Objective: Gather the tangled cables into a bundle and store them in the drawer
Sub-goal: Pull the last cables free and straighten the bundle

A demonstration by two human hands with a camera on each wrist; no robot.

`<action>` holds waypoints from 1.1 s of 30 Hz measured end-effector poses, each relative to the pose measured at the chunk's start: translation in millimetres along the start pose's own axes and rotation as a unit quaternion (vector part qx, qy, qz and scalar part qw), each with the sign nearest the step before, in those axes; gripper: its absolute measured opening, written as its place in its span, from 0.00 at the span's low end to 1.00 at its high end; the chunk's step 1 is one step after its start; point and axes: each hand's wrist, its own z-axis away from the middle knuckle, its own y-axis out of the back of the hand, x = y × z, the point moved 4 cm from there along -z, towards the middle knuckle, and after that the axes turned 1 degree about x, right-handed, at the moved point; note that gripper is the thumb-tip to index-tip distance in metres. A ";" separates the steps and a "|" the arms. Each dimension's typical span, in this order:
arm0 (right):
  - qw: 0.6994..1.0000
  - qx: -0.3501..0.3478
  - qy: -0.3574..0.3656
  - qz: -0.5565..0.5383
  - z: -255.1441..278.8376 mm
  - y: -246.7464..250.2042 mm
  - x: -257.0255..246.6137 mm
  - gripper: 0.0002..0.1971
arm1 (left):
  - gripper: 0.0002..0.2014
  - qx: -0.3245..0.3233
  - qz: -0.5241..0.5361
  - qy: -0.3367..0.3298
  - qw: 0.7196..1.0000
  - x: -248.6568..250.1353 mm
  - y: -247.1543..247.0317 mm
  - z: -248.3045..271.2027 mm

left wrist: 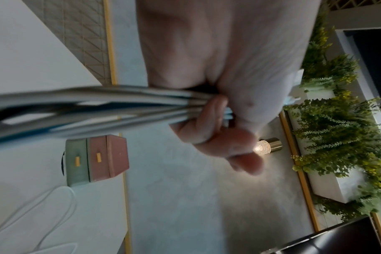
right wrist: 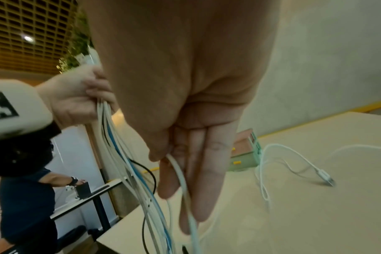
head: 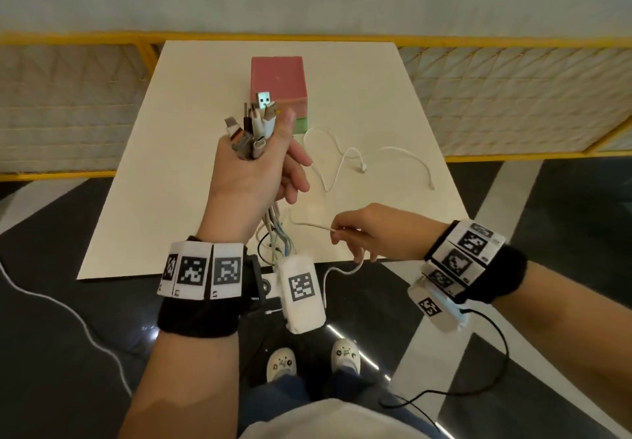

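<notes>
My left hand [head: 285, 151] is raised over the table and grips a bundle of cables [head: 254, 123], with several plug ends sticking up above the fist. The strands [right wrist: 124, 163] hang down from it, white, blue and black. In the left wrist view the fingers [left wrist: 213, 123] curl round the cables [left wrist: 98, 106]. My right hand [head: 337, 233] is lower, near the table's front edge, and pinches one white cable [right wrist: 180, 173] from the hanging part. A pink and green drawer box [head: 278, 86] stands at the back of the table, both drawers closed.
A loose white cable [head: 345, 161] lies in loops on the white table [head: 171, 165] to the right of the box, its plug [right wrist: 325, 177] resting flat. A yellow rail [head: 513, 41] runs behind the table. Another person in a dark blue shirt [right wrist: 26, 197] stands off to the left.
</notes>
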 end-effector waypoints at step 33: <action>0.986 0.103 -0.012 -0.129 -39.9 -60.5 35.1 0.10 | 0.24 0.049 0.128 -0.085 0.987 22.8 22.6 4.0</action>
